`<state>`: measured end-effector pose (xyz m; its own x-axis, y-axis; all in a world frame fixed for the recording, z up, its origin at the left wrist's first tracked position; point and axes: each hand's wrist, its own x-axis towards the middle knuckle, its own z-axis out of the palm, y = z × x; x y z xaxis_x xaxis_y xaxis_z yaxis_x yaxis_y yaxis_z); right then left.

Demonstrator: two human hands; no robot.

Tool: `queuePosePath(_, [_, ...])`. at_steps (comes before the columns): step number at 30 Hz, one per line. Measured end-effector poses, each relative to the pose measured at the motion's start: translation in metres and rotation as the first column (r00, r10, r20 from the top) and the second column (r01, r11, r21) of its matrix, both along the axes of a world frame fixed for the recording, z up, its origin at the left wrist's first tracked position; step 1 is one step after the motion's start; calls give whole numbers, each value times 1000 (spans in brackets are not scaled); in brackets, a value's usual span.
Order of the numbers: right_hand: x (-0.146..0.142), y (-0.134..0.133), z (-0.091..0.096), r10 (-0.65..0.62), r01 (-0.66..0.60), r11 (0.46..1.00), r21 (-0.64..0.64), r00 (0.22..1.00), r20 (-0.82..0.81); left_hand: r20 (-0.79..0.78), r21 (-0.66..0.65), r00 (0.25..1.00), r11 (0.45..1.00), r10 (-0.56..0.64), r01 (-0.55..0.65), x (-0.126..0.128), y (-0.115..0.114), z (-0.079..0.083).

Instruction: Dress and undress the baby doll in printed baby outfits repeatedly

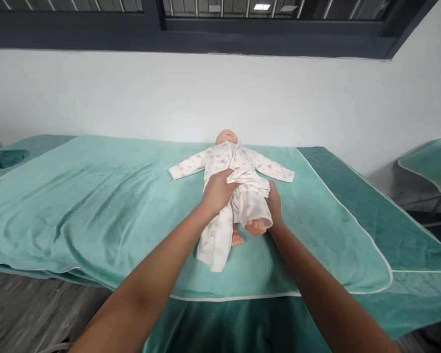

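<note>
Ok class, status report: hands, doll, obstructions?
Left hand gripping patterned trousers; right hand opposite, grip partly hidden. Doll on its back on green blanket. Bunched cloth hides waist.

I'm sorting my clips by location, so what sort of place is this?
Possibly a childcare practice room, though nothing in view confirms it: a dressed baby doll lies on a green blanket, with another green cover at far right.

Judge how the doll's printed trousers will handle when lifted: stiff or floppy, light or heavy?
Probably floppy: the trousers bunch into soft folds between the left hand and right hand. Likely light, as the cloth looks thin. The empty-looking leg may dangle, since it lies flattened on the green cover.
</note>
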<state>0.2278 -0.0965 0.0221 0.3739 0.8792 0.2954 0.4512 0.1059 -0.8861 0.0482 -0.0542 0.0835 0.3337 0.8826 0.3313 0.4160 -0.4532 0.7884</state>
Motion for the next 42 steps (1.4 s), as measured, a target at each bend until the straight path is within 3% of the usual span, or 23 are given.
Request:
queuePosePath(3, [0,10,3,-52,55,998,-37,996,72,13,38,996,996,83,-83,0,5,-3])
queuePosePath(5, [-1,13,3,-56,62,997,-44,992,117,94,-29,991,996,91,-89,-4,5,-1])
queuePosePath(7, [-1,12,2,-31,31,999,8,991,133,233,-206,972,978,28,22,-13,3,2])
queuePosePath(10, [0,3,4,46,-69,983,167,989,139,464,-448,882,836,-84,316,-31,-3,2])
queuePosePath(12, [3,-6,17,168,-198,957,214,974,150,587,-490,805,754,-85,437,-41,-6,-4])
queuePosePath(13, [4,-9,28,264,-290,938,191,952,152,642,-485,764,739,-63,468,-44,-8,-9])
queuePosePath(15, [3,-10,56,508,-514,857,26,853,115,730,-464,683,745,16,480,-46,-8,-18])
queuePosePath(17, [-4,-1,85,730,-699,670,-250,682,47,786,-444,611,775,97,449,-40,-7,-24])
queuePosePath(18, [-9,7,97,787,-739,588,-328,616,24,801,-438,586,791,127,427,-36,-5,-25])
queuePosePath(19, [-15,16,105,811,-751,550,-367,585,19,807,-433,571,807,150,401,-32,-3,-26])
queuePosePath(21, [-28,36,108,821,-762,524,-380,571,-12,806,-427,561,841,188,332,-25,0,-25])
queuePosePath(25, [-38,59,79,733,-797,549,-252,604,-311,744,-456,616,870,258,187,-20,-1,-25])
queuePosePath(28, [-31,61,60,603,-752,641,-152,617,-506,706,-449,691,854,157,265,-24,-9,-29])
queuePosePath(31, [-25,60,55,564,-744,658,-120,591,-576,654,-464,752,829,84,312,-30,-14,-37])
queuePosePath(35, [-24,56,58,601,-819,562,-114,500,-623,638,-525,754,804,156,279,-31,-14,-47])
queuePosePath(38, [-24,51,64,687,-883,452,-126,435,-582,707,-475,668,857,234,202,-26,-13,-50])
queuePosePath(42, [-24,47,72,834,-920,308,-242,383,-397,758,-431,574,898,309,86,-21,-13,-54])
